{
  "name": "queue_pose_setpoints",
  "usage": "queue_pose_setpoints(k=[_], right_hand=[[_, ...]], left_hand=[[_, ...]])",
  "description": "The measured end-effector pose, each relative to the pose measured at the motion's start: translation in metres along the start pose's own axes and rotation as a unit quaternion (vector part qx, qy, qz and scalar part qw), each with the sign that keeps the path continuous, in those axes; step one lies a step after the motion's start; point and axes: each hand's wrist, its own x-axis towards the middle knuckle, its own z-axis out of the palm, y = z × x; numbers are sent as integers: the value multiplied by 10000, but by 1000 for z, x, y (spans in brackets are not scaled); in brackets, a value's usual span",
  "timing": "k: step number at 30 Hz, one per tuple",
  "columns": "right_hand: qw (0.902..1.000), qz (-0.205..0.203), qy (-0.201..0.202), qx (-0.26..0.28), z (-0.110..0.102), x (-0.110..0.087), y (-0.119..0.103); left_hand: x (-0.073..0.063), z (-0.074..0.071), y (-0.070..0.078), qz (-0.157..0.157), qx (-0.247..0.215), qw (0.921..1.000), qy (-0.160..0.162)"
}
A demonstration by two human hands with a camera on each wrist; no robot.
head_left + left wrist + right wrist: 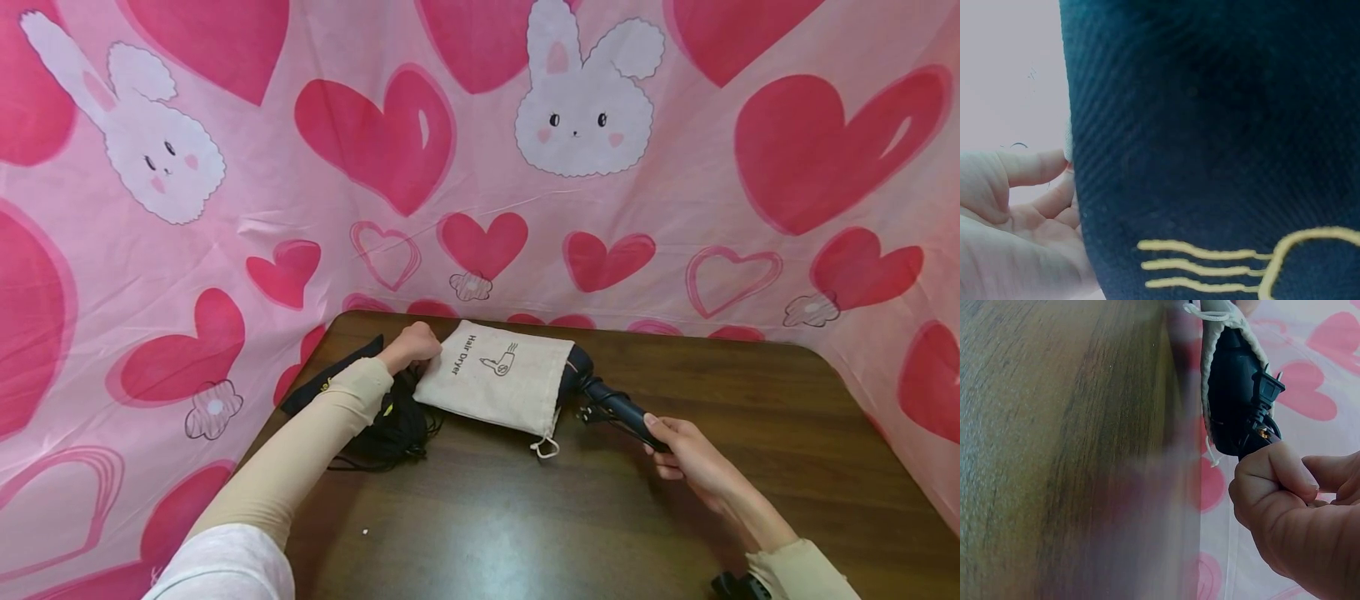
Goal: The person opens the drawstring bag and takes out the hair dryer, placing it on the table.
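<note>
Hair dryer, dark blue in colour, is partly inside a pale cloth bag, which carries the printed words "Hair Dryer" and a small drawing. Its head sits in the mouth of the bag, and its handle comes out toward the right hand. This hand grips the handle near its end, with the fingers curled around it. Just beside the mouth is the plug, with the cord looped close to the handle; both are outside the cloth and stand partly in front of the opening. From the near corner of the mouth hangs a white drawstring.

At the other end, the left hand pinches the edge of the bag between thumb and finger. Under and beside the left sleeve lies dark cloth with yellow marks; the sleeve covers its middle, so I cannot tell whether it is one piece or two. In the left wrist view, dark cloth with yellow lines hides most of the scene.

All this is over a brown wooden table, where a tiny white speck also lies. Behind stands a pink curtain with hearts and rabbits.
</note>
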Motion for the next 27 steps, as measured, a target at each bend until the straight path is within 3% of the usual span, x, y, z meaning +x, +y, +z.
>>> queue_pose_setpoints(k=[27], right_hand=[[9999,24,150,-17,-6,-6,4]], left_hand=[[-5,2,2,-51,163,9998,38]])
